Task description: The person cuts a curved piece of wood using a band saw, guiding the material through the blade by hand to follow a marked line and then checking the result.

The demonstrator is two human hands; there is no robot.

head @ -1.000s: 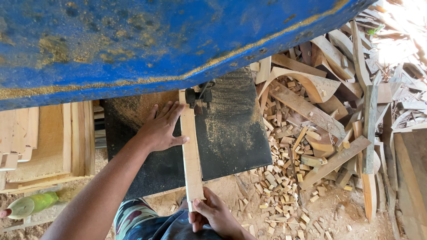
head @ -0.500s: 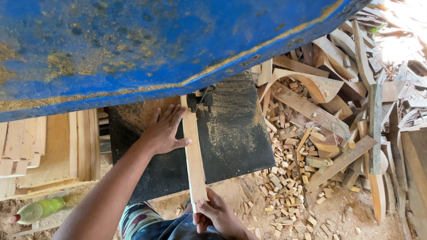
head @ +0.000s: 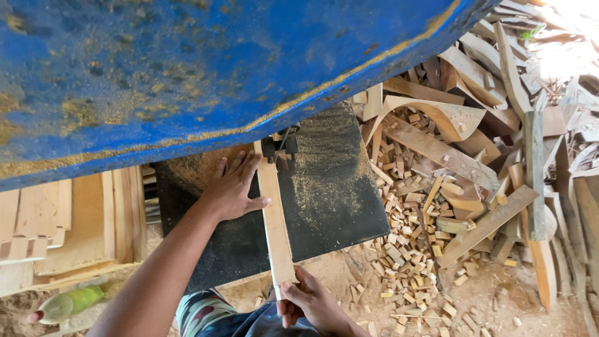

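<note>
A long, thin wooden strip (head: 276,224) is laid flat on the dark worktop (head: 331,200), with one end by the saw guide (head: 279,145) and the other end sticking out over the near edge. The left hand (head: 232,187) is pressed flat on the worktop, fingers (head: 240,165) spread wide open, and its thumb is touching the left side of the strip. Nothing is gripped by this hand. The near end of the strip is pinched by the right hand (head: 309,304), with its fingers curled shut around it. Sawdust is sprinkled over the worktop. A big blue machine cover (head: 187,68) is seen above. Many small wood blocks (head: 412,249) and curved offcuts (head: 437,115) are piled on the ground to the right. Flat boards (head: 68,218) are stacked on the left.
</note>
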